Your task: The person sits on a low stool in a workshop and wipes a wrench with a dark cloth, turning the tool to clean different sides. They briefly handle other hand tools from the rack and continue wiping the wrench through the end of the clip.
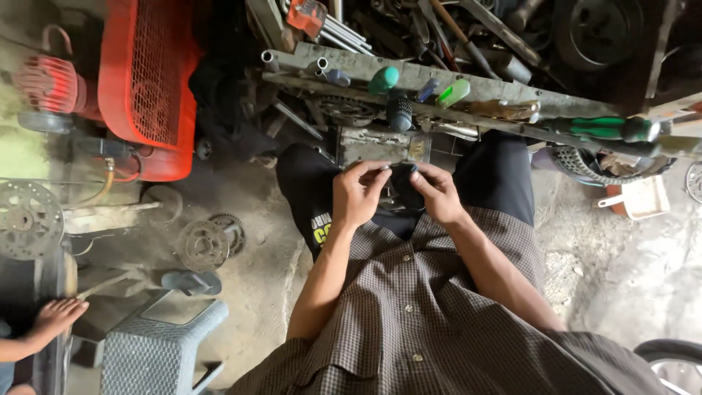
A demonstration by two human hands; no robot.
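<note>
Both hands working a small dark part at lap level.
Left hand [358, 196] and right hand [437, 194] pinch the dark part [404, 184], fingers curled narrow; next move likely needs a steady grip.

Both forearms angle inward, left hand [358, 194] and right hand [437, 193] meeting, fingers curled in a grip.

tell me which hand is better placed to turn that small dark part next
Right, probably: the right hand wraps the small dark part, while the left hand only pinches its top edge.
</note>
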